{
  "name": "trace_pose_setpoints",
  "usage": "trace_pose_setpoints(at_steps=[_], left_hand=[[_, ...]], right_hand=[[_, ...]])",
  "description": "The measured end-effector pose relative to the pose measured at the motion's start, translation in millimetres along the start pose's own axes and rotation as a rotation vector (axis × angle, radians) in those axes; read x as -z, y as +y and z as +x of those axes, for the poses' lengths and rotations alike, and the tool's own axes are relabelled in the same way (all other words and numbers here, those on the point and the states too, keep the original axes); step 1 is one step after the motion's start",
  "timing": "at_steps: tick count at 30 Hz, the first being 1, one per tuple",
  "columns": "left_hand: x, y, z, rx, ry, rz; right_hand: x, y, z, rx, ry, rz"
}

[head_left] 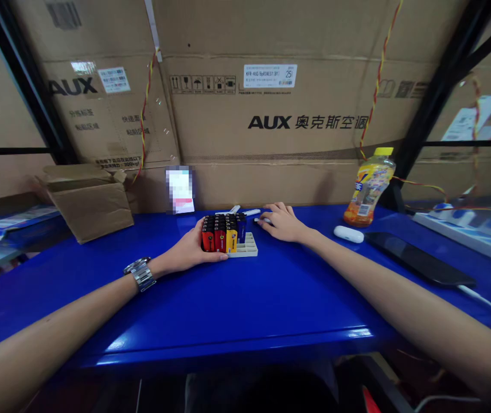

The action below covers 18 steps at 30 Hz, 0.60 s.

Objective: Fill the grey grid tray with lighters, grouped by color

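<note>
My left hand [187,246] is wrapped round the left side of a pale slotted tray [248,252], its thumb along the front edge. Rows of lighters with black tops stand upright in the tray: red lighters [209,241], yellow lighters [231,241] and a few blue lighters [241,229]. The right-hand slots hold nothing. Beyond the tray, my right hand [286,222] rests low over the table, its thumb and forefinger closed on a slim white piece [264,220] that is mostly hidden. More slim white pieces [252,212] lie behind the tray.
A lit phone [180,189] leans against the large carton [314,166] at the back. An open small box [90,203] stands left. On the right are a drink bottle [368,189], a white case [349,234], a dark phone [417,258] on a cable and a power strip [469,232].
</note>
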<state>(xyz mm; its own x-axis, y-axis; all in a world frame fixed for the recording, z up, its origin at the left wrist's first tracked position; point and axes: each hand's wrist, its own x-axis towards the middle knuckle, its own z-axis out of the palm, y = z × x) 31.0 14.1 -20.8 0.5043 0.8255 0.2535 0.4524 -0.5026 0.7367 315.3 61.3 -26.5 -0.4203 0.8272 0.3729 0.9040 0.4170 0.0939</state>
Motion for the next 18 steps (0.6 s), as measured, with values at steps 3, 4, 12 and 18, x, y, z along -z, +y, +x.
trace_pose_setpoints(at_steps=[3, 4, 12, 18], left_hand=[[4.8, -0.4, 0.5, -0.006, -0.032, -0.040], [8.1, -0.9, 0.5, -0.013, -0.046, -0.055], [61.4, -17.3, -2.9, 0.147, -0.230, -0.120], [79.6, -39.8, -3.3, 0.184, -0.088, -0.015]], right_hand=[[3.4, -6.7, 2.4, 0.020, 0.033, -0.015], [3.3, -8.5, 4.9, 0.039, 0.038, -0.021], [-2.3, -32.0, 53.0, 0.168, -0.054, -0.111], [-10.3, -53.8, 61.2, 0.300, 0.005, -0.207]])
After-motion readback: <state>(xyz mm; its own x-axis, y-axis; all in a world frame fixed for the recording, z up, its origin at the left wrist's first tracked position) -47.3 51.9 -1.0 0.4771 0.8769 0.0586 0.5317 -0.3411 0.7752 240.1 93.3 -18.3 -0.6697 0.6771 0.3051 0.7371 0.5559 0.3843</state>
